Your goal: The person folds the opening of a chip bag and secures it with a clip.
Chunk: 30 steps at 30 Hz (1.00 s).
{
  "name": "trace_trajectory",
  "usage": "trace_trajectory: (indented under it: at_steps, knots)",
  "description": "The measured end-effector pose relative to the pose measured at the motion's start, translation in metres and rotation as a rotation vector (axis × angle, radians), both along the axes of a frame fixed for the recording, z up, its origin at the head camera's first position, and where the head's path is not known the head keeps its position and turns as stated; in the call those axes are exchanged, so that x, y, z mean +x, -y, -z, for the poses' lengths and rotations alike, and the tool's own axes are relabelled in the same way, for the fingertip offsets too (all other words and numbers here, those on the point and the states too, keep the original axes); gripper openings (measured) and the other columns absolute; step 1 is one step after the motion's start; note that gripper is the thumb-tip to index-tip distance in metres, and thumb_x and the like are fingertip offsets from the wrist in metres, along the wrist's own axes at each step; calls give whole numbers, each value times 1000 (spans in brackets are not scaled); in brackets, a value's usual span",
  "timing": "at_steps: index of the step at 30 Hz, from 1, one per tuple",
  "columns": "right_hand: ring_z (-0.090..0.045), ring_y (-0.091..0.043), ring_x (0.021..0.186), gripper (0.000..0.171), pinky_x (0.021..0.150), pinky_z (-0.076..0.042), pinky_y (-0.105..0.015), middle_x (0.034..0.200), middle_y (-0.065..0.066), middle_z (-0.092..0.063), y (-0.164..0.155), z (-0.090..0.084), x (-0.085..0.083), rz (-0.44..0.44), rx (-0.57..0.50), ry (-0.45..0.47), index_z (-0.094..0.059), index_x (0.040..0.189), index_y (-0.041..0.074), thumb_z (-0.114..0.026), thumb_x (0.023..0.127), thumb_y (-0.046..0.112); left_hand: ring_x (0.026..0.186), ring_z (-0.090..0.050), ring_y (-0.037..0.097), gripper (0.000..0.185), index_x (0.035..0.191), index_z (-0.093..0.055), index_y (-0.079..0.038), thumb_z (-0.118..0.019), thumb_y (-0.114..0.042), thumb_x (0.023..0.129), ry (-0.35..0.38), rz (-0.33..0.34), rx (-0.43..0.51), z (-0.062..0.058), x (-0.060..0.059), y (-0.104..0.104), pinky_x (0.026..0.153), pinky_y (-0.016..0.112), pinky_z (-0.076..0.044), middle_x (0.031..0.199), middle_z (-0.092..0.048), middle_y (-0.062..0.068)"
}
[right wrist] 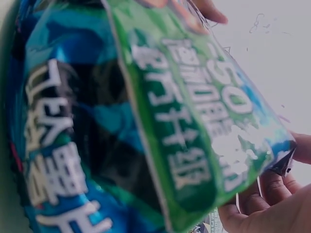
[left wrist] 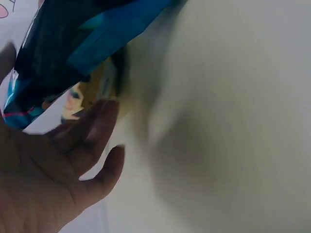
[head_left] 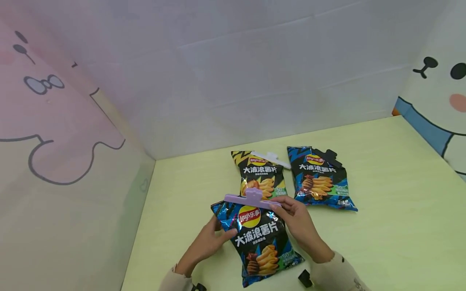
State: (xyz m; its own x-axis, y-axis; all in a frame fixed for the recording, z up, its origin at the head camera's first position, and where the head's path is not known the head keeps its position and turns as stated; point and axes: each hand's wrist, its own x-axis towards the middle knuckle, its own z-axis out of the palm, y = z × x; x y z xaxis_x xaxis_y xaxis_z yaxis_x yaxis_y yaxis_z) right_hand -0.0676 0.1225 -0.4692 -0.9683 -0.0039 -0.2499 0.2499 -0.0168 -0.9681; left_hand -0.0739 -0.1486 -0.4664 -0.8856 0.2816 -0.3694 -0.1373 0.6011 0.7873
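On the yellow-green desk, the left hand curls its fingers around the left edge of a blue crisp bag, while the right hand pinches the purple sealing clip at the bag's top. The puffed foil pack looks light, slick and crushable, so it is probably best held by its flat edges; the blurred wrist views add little.

A blue-green chip bag fills the view, fingers curled beneath its corner.

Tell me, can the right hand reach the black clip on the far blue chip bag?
Probably yes. The black clip lies in the open beyond the right hand, but that hand is pinching the purple clip.
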Motion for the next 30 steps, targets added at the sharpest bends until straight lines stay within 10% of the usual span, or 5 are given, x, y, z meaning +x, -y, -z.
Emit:
trace_trajectory:
  at_steps: [7,30]
  knots:
    - [-66,-19,104,26,90,-55,-18,125,-18,-71,1,0,-1,35,-20,1,-66,123,2,-61,101,15,132,-54,28,89,161,-17,-24,-69,-48,93,159,192,192,17,15,-10,112,57,-44,151,-49,10]
    - [-65,-15,98,26,87,-55,-18,122,-20,-69,26,-11,-11,86,-82,-46,-64,123,-4,-60,101,10,125,-59,26,87,160,-18,-16,-69,-42,94,180,13,304,19,30,-7,106,49,-52,149,-50,15]
